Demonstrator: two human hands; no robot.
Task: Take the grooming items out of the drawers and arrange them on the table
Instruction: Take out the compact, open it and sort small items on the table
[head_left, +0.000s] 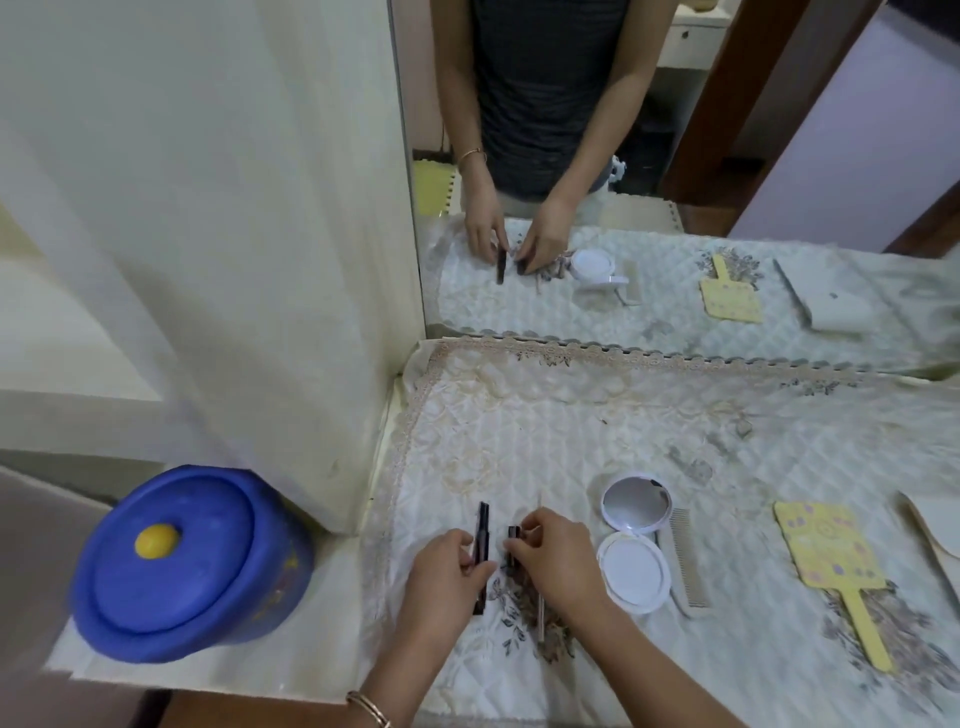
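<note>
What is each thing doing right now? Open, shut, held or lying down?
Left hand: holding the long black stick.
Right hand: pinching the short black stick.
Round compact mirror: open, lying flat.
Comb: lying flat.
Yellow paddle mirror: lying flat.
Blue tub: lid on.

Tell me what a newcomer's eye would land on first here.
The big blue lidded container with its yellow knob, at the left beside the table, grabs attention first. Next come the two hands at the table's near edge: the left hand holds a slim black stick, the right hand a shorter dark piece. To their right lie an open white compact mirror, a comb and a yellow paddle-shaped hand mirror.
</note>
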